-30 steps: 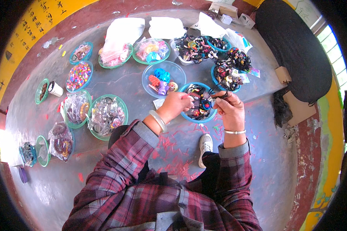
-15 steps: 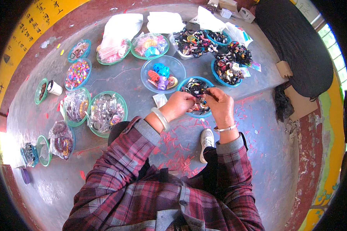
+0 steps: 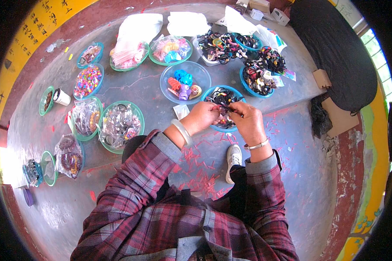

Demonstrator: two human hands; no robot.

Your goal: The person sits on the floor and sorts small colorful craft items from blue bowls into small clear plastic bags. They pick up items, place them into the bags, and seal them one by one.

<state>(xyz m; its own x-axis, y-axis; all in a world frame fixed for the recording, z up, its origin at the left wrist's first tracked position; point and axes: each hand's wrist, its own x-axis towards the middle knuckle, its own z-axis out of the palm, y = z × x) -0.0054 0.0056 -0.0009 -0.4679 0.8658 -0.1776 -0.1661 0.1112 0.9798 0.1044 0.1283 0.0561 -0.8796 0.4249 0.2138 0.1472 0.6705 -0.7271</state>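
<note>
hair tie (image 3: pixel 225 108), small and dark, sits pinched between the fingers of both hands just above the blue bowl (image 3: pixel 213 126) of dark hair ties. left hand (image 3: pixel 202 117) and right hand (image 3: pixel 247 122) meet fingertip to fingertip, both clenched on it; its exact shape is too small to tell. a pale bangle rings the left wrist, a metal bracelet the right. just beyond stands a clear bowl (image 3: pixel 200 71) of bright plastic clips. more green-rimmed bowls of bagged trinkets spread to the left across the grey floor (image 3: pixel 152 113), which is strewn with red scraps near a white shoe (image 3: pixel 233 158).
</note>
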